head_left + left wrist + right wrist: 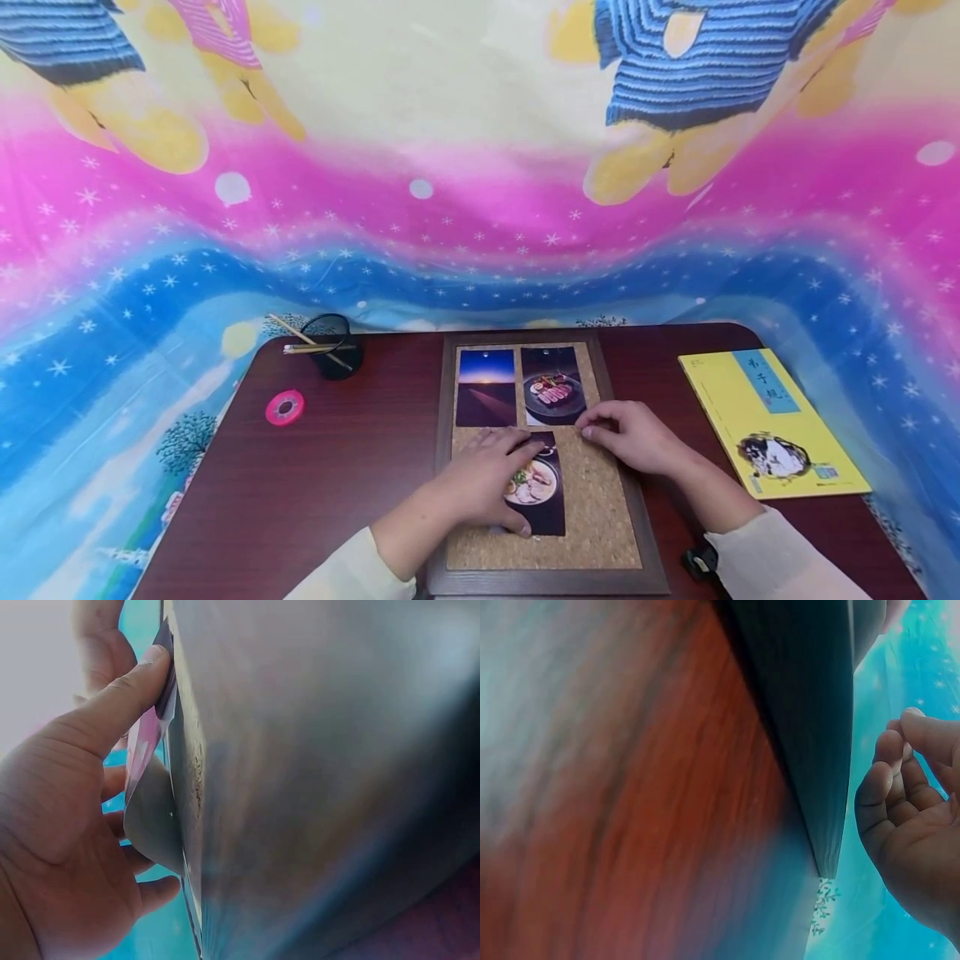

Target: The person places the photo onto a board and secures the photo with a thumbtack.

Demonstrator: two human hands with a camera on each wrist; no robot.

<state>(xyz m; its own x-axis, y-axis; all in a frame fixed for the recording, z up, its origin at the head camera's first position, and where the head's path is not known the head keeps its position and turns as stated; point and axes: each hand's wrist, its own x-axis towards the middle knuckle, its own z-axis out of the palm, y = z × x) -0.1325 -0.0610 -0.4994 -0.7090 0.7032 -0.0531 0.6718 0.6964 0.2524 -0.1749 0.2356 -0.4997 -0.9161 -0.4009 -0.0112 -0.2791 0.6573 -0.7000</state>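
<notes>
A framed cork board (pixel 600 517) lies on the table with three photos on it. My left hand (pixel 487 475) covers the left part of the noodle-bowl photo (pixel 551 518), thumb at its lower edge and fingers toward its top. In the left wrist view this photo (pixel 154 806) bows away from the cork, held between thumb and fingers. My right hand (pixel 637 433) is by the lower right corner of the sliced-meat photo (pixel 555 392). Its fingers (pixel 874 795) are curled and the thumb meets the index finger; nothing shows between them. A sunset-road photo (pixel 486 387) lies at upper left.
A black mesh pen cup (pixel 341 360) with wooden sticks (pixel 315 347) stands at the back left. Before it lies a pink tape roll (pixel 285 407). A yellow book (pixel 772 425) is at the right. A black object (pixel 699 563) sits near the right sleeve. Patterned cloth surrounds the table.
</notes>
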